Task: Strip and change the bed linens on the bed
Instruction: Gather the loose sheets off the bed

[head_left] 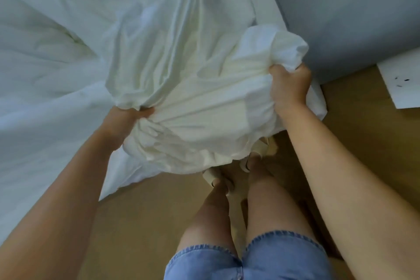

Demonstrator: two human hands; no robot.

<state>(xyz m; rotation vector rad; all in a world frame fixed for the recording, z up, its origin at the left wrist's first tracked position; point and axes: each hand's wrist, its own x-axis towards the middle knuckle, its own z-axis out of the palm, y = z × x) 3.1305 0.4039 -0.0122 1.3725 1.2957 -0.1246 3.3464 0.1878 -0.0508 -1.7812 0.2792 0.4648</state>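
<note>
While bunched up off the near corner of the bed, held in mid-air: white sheet, gathered into a thick, creased wad above the feet. Trails away up and left across the mattress, with taut folds fanning from the grip, so not yet pulled clear. Gripped low by the left hand, thumb on top, fingers buried in the cloth and out of sight. Clutched higher by the right hand, fingers curled tight into a puffed knot of fabric.

As to progress: stripping begun, by the look of it at an early stage. One corner lifted, the rest of the white linen lying rumpled over the bed. Cannot tell the number of layers there, nor make out any pillow. No fresh linen in sight, so the changing half judged wholly to come.

As to room: standing on a tan floor in pale sandals, right at the bed's corner, with the bundle's hem hanging just over the toes. Likely to catch underfoot on a step back. Hemmed on the right by a grey wall running close beside the bed edge, with only a narrow strip between. White paper with dark marks lying on the floor at the foot of that wall, best stepped around. More floor showing toward the lower left, below the bed's edge, so drawing the sheet back and leftward looks the freest way.
</note>
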